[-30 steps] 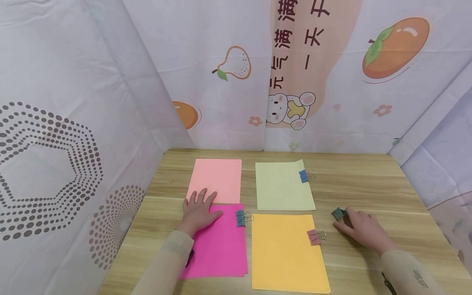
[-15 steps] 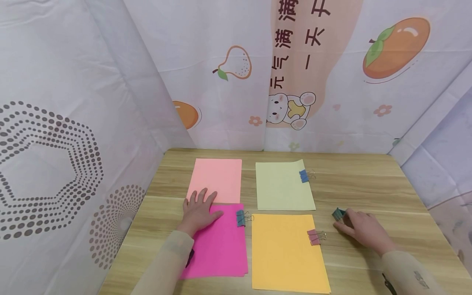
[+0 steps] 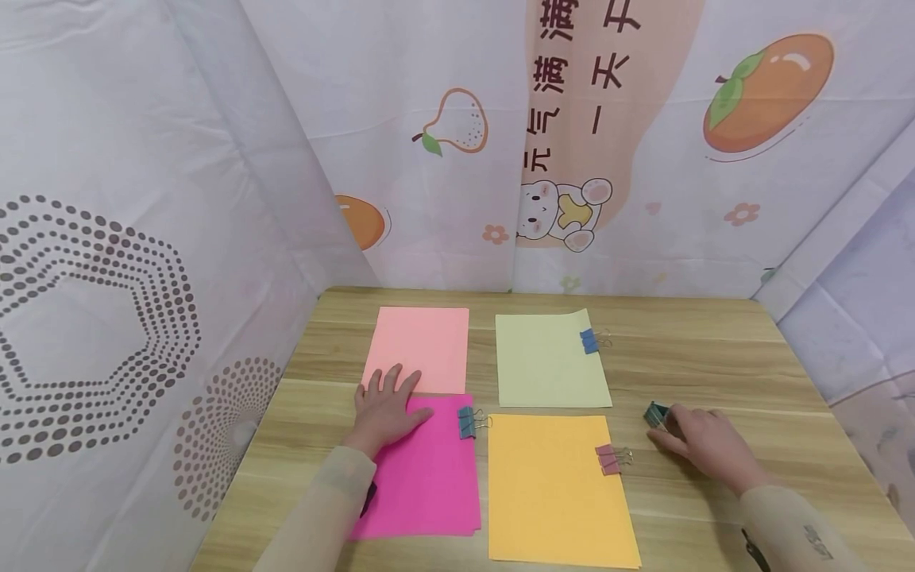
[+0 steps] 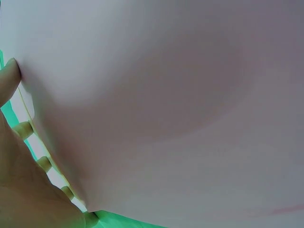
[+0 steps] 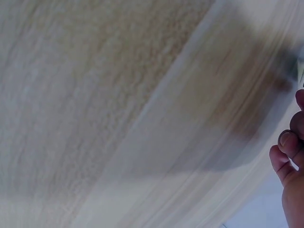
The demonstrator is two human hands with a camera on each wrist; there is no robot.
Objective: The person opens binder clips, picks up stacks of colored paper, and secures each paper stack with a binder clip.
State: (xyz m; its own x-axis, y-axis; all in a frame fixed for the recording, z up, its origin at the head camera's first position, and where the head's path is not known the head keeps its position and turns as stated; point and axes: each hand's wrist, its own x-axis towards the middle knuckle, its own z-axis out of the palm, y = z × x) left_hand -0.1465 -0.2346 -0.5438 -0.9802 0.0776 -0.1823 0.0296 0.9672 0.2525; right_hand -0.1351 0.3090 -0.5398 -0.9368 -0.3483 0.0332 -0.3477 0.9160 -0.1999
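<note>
My left hand (image 3: 384, 413) rests with spread fingers across the top edge of the magenta paper stack (image 3: 429, 485), its fingertips reaching onto the salmon-pink paper (image 3: 423, 345). A teal binder clip (image 3: 467, 423) bites the magenta stack's right edge. In the head view my right hand (image 3: 704, 443) pinches a dark green binder clip (image 3: 656, 415) between thumb and fingers, low over the table at the right. The right wrist view shows its curled fingers (image 5: 287, 137) at the right edge. Pale paper fills most of the left wrist view, with the left fingers (image 4: 9, 80) along its edge.
A pale green sheet stack (image 3: 550, 361) bears a blue binder clip (image 3: 589, 342) at its right edge. The yellow-orange stack (image 3: 557, 492) carries a dusty-pink clip (image 3: 608, 461). Printed curtains (image 3: 429, 48) stand behind and beside the wooden table (image 3: 715, 342).
The right hand and its green binder clip have shifted very slightly to the right. The left hand and the papers stay where they were.
</note>
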